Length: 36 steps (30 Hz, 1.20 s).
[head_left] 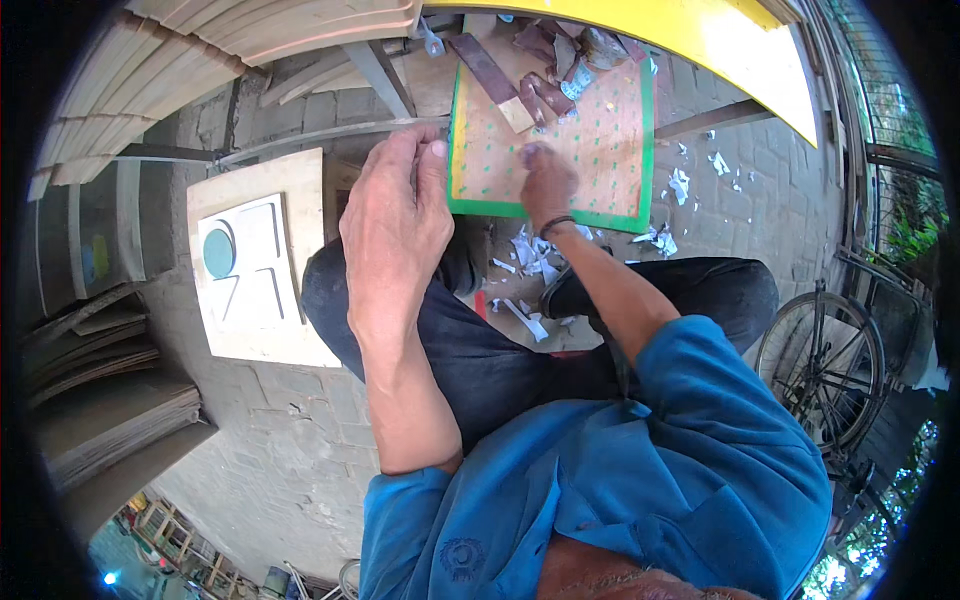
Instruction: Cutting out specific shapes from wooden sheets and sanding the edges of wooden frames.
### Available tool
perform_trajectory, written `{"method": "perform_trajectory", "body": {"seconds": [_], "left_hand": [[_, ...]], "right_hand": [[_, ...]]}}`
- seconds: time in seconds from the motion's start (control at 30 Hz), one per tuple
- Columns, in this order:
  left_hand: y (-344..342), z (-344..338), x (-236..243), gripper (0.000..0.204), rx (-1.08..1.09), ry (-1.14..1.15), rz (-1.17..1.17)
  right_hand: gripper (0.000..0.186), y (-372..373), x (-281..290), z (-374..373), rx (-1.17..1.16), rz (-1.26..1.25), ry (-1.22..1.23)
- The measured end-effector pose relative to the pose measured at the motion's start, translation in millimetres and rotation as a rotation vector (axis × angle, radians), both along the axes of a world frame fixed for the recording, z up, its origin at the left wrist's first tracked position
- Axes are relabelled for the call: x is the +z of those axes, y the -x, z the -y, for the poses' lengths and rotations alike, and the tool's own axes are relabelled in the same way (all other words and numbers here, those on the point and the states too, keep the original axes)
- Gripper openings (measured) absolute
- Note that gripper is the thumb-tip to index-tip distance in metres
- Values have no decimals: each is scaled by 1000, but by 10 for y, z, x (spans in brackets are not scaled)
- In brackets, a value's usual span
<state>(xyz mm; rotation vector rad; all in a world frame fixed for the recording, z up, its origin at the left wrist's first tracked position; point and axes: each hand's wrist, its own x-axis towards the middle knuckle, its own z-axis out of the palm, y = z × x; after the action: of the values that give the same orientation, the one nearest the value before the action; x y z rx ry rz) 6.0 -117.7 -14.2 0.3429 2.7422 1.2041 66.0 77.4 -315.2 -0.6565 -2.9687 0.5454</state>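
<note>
A tan board [600, 195] with a green border and rows of small green marks lies ahead of me. My right hand [548, 188] is over its near part; its fingers are smeared by motion and whatever they hold cannot be made out. Beside the board's left edge hovers my left hand [398, 215], back up, fingers stretched forward with the thumb alongside; I see nothing in it. On the board's far part rests a long brown-and-pale wooden strip [487, 72]. Crumpled brown sheets [540, 98], apparently sandpaper, lie beside it with a light-blue crumpled piece [577, 80].
To the left, a pale wooden panel [255, 345] bears a white plate [262, 298] with raised shapes and a teal disc [219, 254]. White scraps [535, 258] litter the paving. A yellow sheet [720, 50] spans the far right; a bicycle wheel [820, 365] stands right. Stacked boards [130, 415] are left.
</note>
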Motion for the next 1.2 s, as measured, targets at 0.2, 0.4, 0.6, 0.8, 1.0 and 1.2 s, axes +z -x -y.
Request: {"method": "perform_trajectory", "body": {"seconds": [0.2, 0.4, 0.6, 0.8, 1.0, 1.2], "left_hand": [[10, -19, 15, 22, 1, 57, 14], [18, -5, 43, 21, 8, 76, 30], [32, -5, -23, 27, -65, 68, -75], [2, -4, -26, 27, -103, 67, -98], [-4, -94, -14, 23, -109, 102, 5], [-34, -105, 10, 22, -126, 105, -24]], "right_hand": [[35, 673, 42, 740, 237, -326, 93], [34, 1246, 63, 403, 235, -191, -65], [38, 822, 22, 464, 363, -121, -114], [38, 77, 284, 525, 866, -196, 133], [30, 392, 115, -33, 420, -272, -140], [35, -334, 191, -1290, 93, -6, 34]]}}
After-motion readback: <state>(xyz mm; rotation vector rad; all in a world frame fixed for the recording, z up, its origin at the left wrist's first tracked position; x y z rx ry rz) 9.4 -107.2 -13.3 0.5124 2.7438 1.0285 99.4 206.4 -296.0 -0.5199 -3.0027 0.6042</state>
